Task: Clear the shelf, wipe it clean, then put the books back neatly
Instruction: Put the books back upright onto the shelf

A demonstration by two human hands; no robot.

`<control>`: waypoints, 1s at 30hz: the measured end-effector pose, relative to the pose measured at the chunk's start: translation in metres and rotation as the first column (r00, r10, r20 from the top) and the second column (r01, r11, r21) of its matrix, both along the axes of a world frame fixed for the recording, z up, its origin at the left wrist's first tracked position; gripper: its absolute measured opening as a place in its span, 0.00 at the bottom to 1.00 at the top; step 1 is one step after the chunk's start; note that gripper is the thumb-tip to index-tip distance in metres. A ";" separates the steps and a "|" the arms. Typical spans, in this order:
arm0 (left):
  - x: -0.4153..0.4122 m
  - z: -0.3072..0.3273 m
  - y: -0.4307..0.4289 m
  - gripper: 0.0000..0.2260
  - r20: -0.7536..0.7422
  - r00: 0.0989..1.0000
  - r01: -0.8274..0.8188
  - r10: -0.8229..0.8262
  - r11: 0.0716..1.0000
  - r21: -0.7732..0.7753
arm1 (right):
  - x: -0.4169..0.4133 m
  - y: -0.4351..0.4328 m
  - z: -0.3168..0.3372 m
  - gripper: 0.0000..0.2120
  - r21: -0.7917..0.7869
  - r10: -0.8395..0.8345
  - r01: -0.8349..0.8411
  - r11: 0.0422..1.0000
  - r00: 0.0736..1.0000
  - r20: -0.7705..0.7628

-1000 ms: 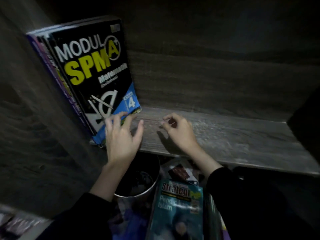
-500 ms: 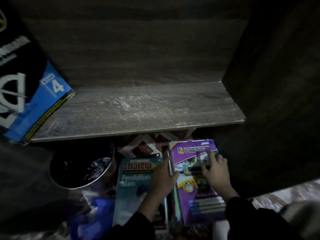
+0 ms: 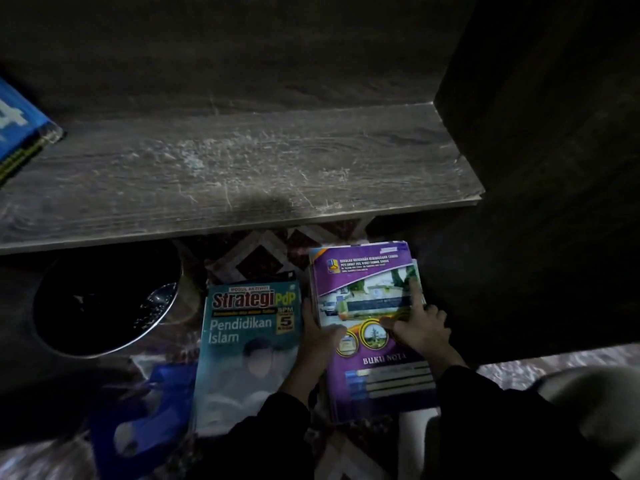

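Observation:
A purple notebook tops a small stack of books on the floor below the wooden shelf. My left hand grips the stack's left edge, thumb on the cover. My right hand holds its right edge, thumb and forefinger lying on the cover. A teal "Strategi PdP Pendidikan Islam" book lies flat just left of the stack. On the shelf's far left, the blue corner of the leaning black book shows. The shelf board looks dusty and scratched.
A dark round metal bowl sits on the floor at the left under the shelf edge. A blue object lies in front of it. The shelf's dark side panel rises at the right. A patterned mat covers the floor.
Both hands left the shelf and the leaning black book, dropped to the floor and took hold of the purple-topped stack. My view swung right and down.

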State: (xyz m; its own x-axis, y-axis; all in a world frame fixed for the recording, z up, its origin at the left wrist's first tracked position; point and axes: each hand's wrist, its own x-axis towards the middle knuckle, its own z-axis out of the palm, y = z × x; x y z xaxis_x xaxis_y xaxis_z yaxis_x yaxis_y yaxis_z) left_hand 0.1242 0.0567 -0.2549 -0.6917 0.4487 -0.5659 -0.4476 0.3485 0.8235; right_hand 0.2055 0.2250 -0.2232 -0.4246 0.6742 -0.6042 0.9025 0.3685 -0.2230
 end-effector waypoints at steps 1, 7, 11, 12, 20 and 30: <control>0.000 -0.002 -0.001 0.47 -0.002 0.999 -0.032 0.032 0.999 0.009 | -0.001 -0.003 0.001 0.51 0.000 0.019 -0.019 1.000 1.000 -0.008; -0.017 -0.013 -0.013 0.41 -0.001 0.984 -0.180 0.180 0.983 0.020 | 0.000 -0.028 -0.001 0.50 0.012 0.123 -0.123 0.992 0.981 -0.152; -0.028 -0.016 -0.030 0.44 -0.010 0.982 -0.189 0.189 0.981 0.053 | 0.001 -0.026 -0.007 0.54 -0.174 -0.134 0.076 0.982 0.927 -0.351; -0.028 -0.015 -0.032 0.45 -0.007 0.984 -0.175 0.176 0.982 0.075 | 0.000 -0.025 -0.008 0.56 -0.211 -0.178 0.106 0.972 0.915 -0.362; -0.041 -0.013 -0.029 0.36 0.244 0.944 -0.240 0.223 0.970 0.044 | 0.002 -0.011 -0.010 0.44 -0.574 -0.582 0.338 0.746 0.749 -0.316; -0.043 0.003 -0.069 0.36 0.368 0.924 -0.174 0.105 0.972 0.157 | 0.002 -0.023 -0.005 0.58 -0.614 -0.459 0.165 0.772 0.813 -0.358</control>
